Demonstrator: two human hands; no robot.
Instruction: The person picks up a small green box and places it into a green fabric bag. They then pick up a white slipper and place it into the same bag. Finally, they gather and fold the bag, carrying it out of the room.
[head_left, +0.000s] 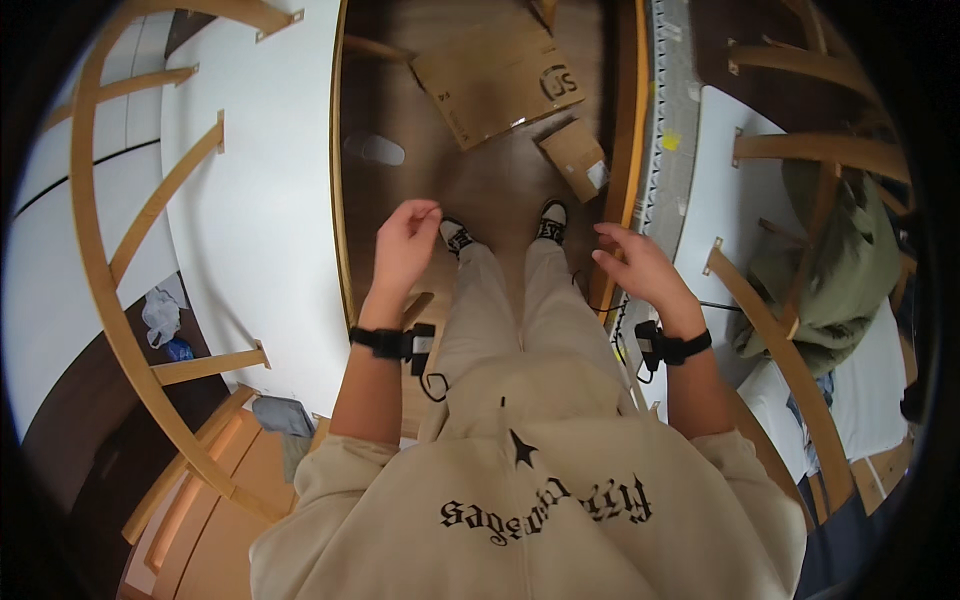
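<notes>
My left hand (405, 244) hovers above the dark floor, beside the white bed surface on the left. Its fingers are curled in with the thumb close against them, and I see nothing in them. My right hand (637, 262) is raised near the orange wooden edge (627, 135) on the right, empty, with thumb and fingers apart. Each wrist wears a black strap with a small device, one on the left (394, 343) and one on the right (667, 345). Beyond my feet, a large cardboard box (499, 82) lies on the floor near a smaller cardboard box (577, 159).
Curved wooden rails (169, 180) border the white bed surface (259, 165) on the left. Similar wooden rails (772, 300) stand on the right, by an olive-green cloth (847, 270). A pale slipper (384, 150) lies on the floor (450, 176). Thin black cables hang near my right leg.
</notes>
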